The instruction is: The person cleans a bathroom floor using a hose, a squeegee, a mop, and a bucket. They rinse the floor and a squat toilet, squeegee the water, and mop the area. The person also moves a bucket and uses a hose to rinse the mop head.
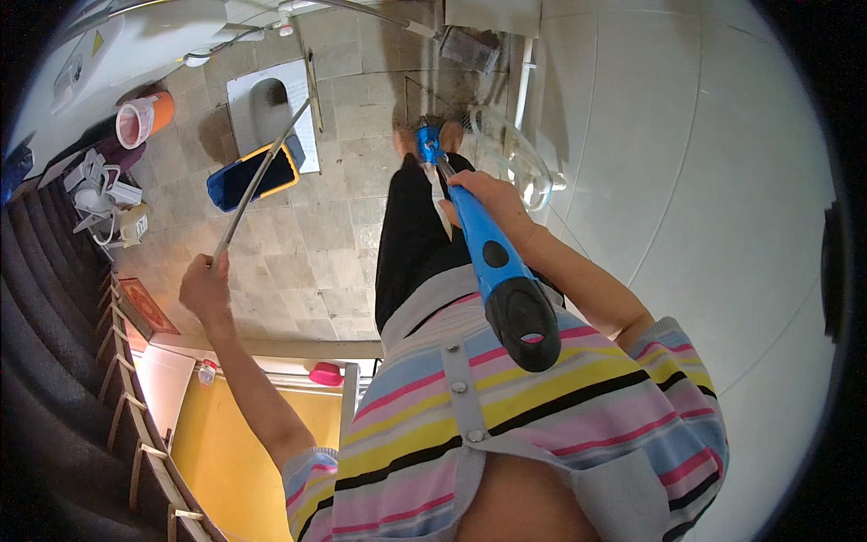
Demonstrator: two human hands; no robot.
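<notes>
My left hand (206, 284) is closed around one end of a thin metal pole (242, 210), held out over the tiled floor to the left. The pole crosses in front of a blue and yellow tray-like container (287, 173); I cannot tell whether the two are joined. My right hand (492, 200) grips a blue-handled pole (479, 226) in front of my body. Its thick black end with a hanging hole points up toward my chest. Lower down, a blue joint (427, 143) shows between my feet; whatever is below it is hidden.
A squat toilet (298, 81) lies in the floor beyond the container. At left stand an orange bin (163, 110), a white machine (135, 50) and several small white items (95, 194). A clear hose (533, 149) and white pipe (526, 81) run by the right wall (650, 163).
</notes>
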